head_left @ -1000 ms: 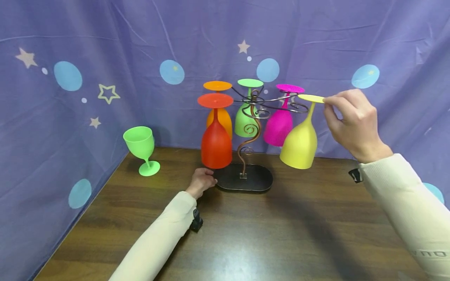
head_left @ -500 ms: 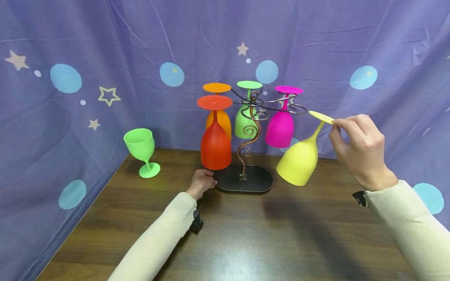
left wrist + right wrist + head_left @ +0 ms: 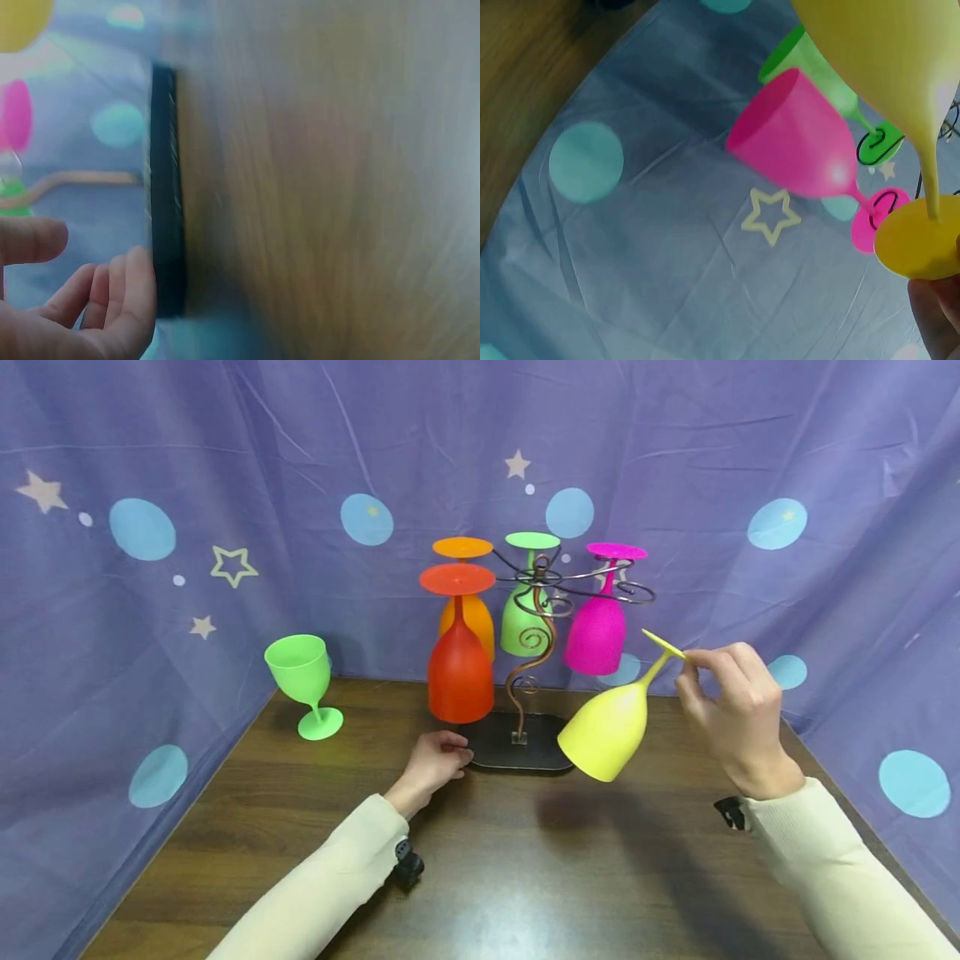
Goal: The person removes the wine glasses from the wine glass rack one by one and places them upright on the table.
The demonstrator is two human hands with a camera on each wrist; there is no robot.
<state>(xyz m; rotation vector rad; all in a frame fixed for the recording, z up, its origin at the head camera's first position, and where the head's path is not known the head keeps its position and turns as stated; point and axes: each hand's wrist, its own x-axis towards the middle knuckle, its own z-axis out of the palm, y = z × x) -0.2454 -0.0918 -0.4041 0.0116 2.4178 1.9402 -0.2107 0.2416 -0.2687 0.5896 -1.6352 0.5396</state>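
Note:
A yellow wine goblet hangs tilted in the air, its bowl down and to the left. My right hand pinches the rim of its round foot between thumb and fingers. My left hand is at the left end of the rack's black oval base. In the left wrist view its fingertips meet the base edge, while the thumb stands apart. The metal wine glass rack carries upside-down goblets: red, orange, green and magenta.
Another green goblet stands upright on the wooden table at the back left. A purple curtain with stars and blue dots encloses the back and sides. The rack's curled arm at the right bears no goblet.
The yellow goblet has come off the rack's right arm, moving down with my right hand and tilting more. My left hand has shifted slightly toward me, its fingers loosening at the base.

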